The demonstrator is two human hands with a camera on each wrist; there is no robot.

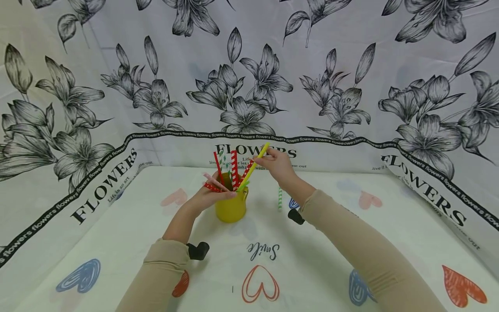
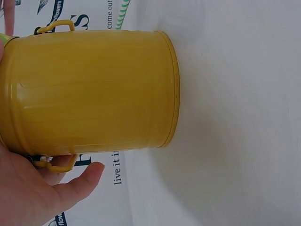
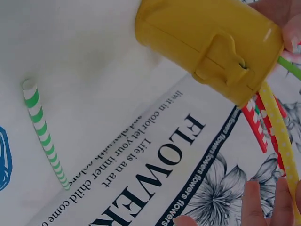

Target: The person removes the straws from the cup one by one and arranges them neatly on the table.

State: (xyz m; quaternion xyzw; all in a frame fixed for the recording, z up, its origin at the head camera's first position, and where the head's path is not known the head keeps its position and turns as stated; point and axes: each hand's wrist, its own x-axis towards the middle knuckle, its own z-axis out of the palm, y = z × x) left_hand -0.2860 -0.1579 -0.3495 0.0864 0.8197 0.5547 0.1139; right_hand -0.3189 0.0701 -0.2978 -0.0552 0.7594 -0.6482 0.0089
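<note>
Straws (image 1: 234,167) half-hidden in yellow pot (image 1: 231,211)

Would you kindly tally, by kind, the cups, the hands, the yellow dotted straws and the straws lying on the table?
Yellow cup: 1
Left hand and right hand: 2
Yellow dotted straw: 1
Green-striped straw, lying flat: 1
Total: 5

Floral backdrop (image 1: 249,95) behind heart-printed tablecloth (image 1: 312,273)
</note>
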